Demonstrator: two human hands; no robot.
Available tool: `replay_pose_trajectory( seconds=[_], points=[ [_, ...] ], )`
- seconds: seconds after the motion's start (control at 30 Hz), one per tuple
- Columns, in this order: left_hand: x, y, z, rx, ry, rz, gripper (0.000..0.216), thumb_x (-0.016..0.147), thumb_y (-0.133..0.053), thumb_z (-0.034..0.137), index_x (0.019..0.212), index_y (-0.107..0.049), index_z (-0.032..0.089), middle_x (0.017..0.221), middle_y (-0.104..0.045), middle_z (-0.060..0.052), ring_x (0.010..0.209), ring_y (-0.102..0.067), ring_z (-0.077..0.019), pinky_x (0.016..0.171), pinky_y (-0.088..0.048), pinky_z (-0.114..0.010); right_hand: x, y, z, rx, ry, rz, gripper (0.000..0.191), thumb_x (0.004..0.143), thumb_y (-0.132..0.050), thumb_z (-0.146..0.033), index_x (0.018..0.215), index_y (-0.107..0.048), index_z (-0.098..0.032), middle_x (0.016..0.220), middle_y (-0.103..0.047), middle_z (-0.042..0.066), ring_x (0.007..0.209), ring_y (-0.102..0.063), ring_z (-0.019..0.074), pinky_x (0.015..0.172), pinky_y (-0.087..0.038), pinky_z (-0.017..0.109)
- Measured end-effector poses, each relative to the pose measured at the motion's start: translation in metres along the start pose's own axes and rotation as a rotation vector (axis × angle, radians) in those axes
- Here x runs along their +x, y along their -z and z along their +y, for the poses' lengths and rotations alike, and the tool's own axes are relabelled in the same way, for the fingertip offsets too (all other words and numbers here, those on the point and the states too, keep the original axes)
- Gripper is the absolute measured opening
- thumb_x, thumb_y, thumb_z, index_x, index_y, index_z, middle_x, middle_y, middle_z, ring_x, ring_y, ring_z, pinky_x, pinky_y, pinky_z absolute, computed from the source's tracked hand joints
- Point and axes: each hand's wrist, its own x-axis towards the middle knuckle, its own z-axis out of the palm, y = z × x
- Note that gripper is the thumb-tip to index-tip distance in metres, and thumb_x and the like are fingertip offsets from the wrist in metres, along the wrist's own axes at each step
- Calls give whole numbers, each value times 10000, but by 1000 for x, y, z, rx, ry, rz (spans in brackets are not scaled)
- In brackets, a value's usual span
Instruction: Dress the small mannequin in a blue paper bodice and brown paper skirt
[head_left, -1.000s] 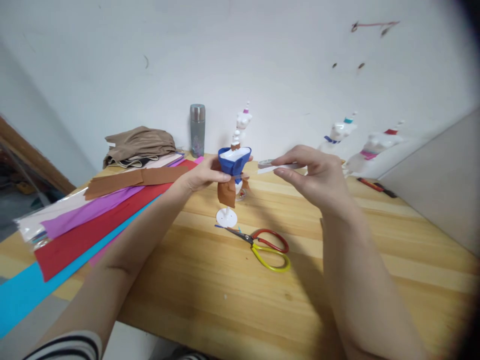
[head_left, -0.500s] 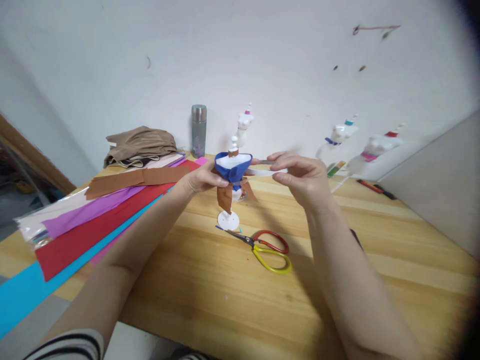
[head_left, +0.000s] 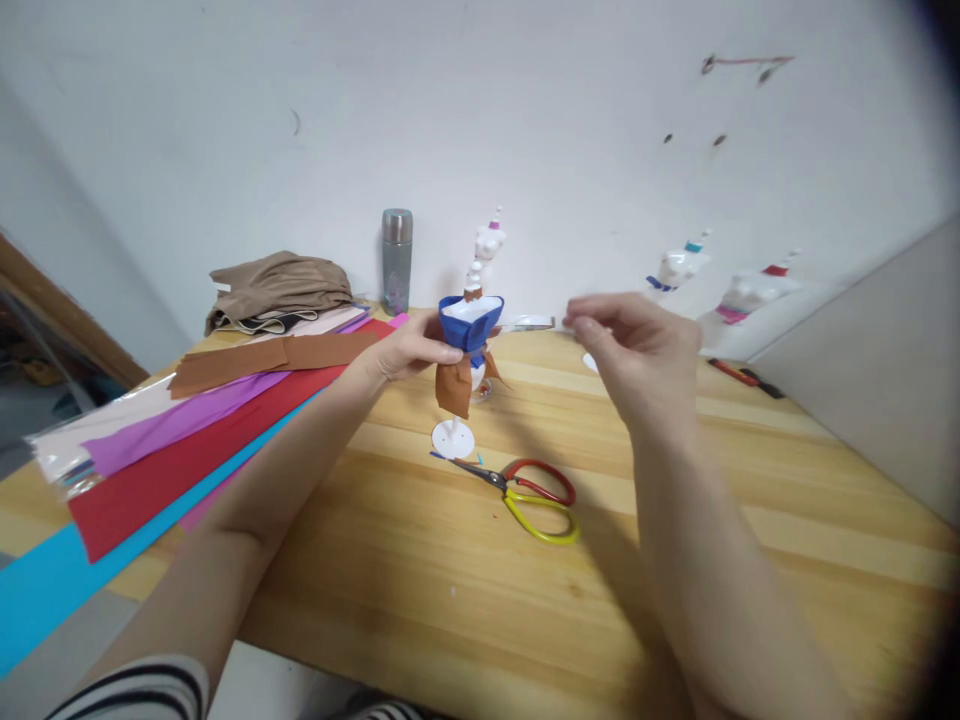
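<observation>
My left hand [head_left: 409, 347] is closed round a small white mannequin stand [head_left: 454, 436] dressed in a blue paper collar [head_left: 466, 322] and a brown paper skirt [head_left: 453, 386]; it stands upright on the wooden table [head_left: 420, 560]. My right hand [head_left: 630, 345] hovers to the right of it, thumb and fingers pinched together on something too small to make out. A roll of clear tape [head_left: 531, 323] lies on the table between the mannequin and my right hand. Red and yellow scissors [head_left: 529, 491] lie just in front of the stand's base.
Long sheets of coloured paper [head_left: 187, 430] lie across the table's left side, with a folded tan cloth [head_left: 279, 288] behind them. A grey flask [head_left: 396, 260] stands by the wall. Three more small mannequins [head_left: 487, 243] [head_left: 677, 268] [head_left: 750, 292] stand at the back.
My right hand held a white strip near the mannequin's collar, brought it to the collar, then drew back to the right; the strip no longer shows. My left hand kept its hold.
</observation>
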Motion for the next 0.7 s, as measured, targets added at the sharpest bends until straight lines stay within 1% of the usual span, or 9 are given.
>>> replay_pose_trajectory(
  seconds=[0.03,0.1,0.17,0.23,0.33,0.43,0.5,0.6,0.7],
  points=[
    [0,0,0,-5,0,-1,635,497,-893,329,1092,-713,196,1128,-765,-137,1192,-668,-380,1074,-478,-520,-1,3,1,-45,-68,-110,105,814,-675,-320,804,-719,-226,821,-759,57,760,-717,228,661,-562,359],
    [0,-1,0,-17,3,-7,642,501,-887,326,1103,-712,188,1120,-766,-145,1201,-663,-385,1075,-476,-527,-8,9,2,-156,-164,-444,120,801,-648,-278,716,-696,-208,645,-719,29,592,-671,199,563,-512,315],
    [0,-1,0,-24,8,-8,646,505,-887,324,1110,-714,180,1136,-762,-154,1219,-651,-389,1078,-475,-528,-23,11,1,-237,-141,-769,128,785,-622,-217,671,-677,-200,604,-702,17,538,-643,182,514,-472,286],
    [0,-2,0,-23,10,0,650,503,-892,317,1114,-719,180,1162,-757,-154,1227,-648,-383,1097,-465,-521,-46,11,-1,-336,-68,-932,145,784,-630,-178,643,-649,-211,594,-689,-1,493,-609,166,477,-439,273],
    [1,-1,1,-11,-13,28,654,488,-902,318,1104,-728,186,1190,-753,-140,1236,-645,-379,1128,-445,-523,-85,8,-1,-378,21,-959,209,755,-592,-50,721,-651,-248,660,-707,-5,524,-635,181,482,-469,284],
    [2,0,1,3,-25,54,614,489,-890,322,1066,-733,182,1227,-740,-138,1268,-619,-404,1132,-435,-569,-112,5,7,-387,129,-884,352,779,-503,-1,955,-656,-265,935,-755,62,785,-716,241,672,-574,358],
    [2,0,1,-5,-20,58,595,498,-874,297,1061,-729,170,1252,-726,-148,1286,-601,-424,1140,-411,-609,-121,5,12,-406,159,-911,386,782,-486,2,1045,-636,-236,1027,-736,118,889,-713,278,733,-580,397],
    [1,0,1,-37,-19,50,580,508,-858,244,1064,-726,148,1270,-711,-169,1302,-583,-441,1155,-375,-643,-124,8,13,-414,135,-1007,347,801,-461,-6,1035,-607,-218,961,-702,127,860,-683,271,736,-552,392],
    [0,1,0,-63,-10,38,527,528,-855,226,1036,-740,144,1225,-732,-167,1284,-599,-434,1146,-391,-633,-126,15,9,-357,43,-1019,241,819,-479,-60,971,-571,-222,879,-652,92,738,-623,221,667,-512,357]
  ],
)
